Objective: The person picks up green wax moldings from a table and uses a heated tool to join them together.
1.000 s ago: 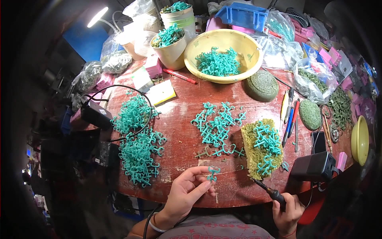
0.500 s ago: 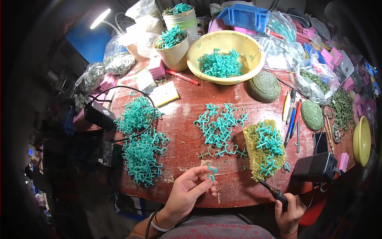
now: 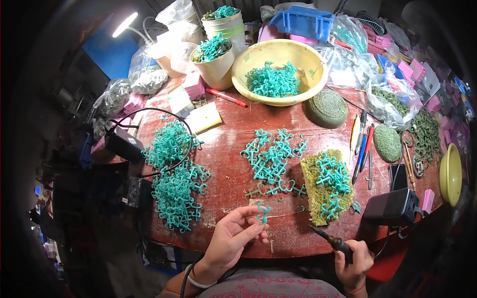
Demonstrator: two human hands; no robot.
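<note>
Yellow basin (image 3: 318, 74) nr desk's (image 3: 223, 149) far edge, w/ heap of teal pcs on its bottom. Just L of it, white bucket (image 3: 218, 69) filled to the top w/ teal + darker green pcs; rear bucket (image 3: 231, 31) behind has a similar mix. Blue bin (image 3: 303, 24) beyond basin, contents can't be seen. Clear bag (image 3: 397, 113) twd desk's far R corner, dark green pcs in it.

One teal pc (image 3: 264, 213) is held above desk, nr middle of near edge: L hand (image 3: 228, 241) pinches it btwn thumb + index, other fingers loosely curled. Its long axis runs approx near-to-far, hooked end twd far edge, other end at the fingertips. R hand (image 3: 355, 265) is closed round dark handle of pen-like tool (image 3: 339, 244); tool lies on a diagonal, tip pointing far-L, just beside near end of sponge block (image 3: 314, 201); can't tell if touching. Block's long axis also approx near-to-far, more teal pcs on top. Loose heap (image 3: 273, 159) L of block, mid-desk; bigger pile (image 3: 176, 193) twd desk's L edge.

Shirt (image 3: 268, 287) has reddish lettering + stars, partly cut off. Dark box (image 3: 141, 191) by desk's L edge bears small pale label, too small to read.
</note>
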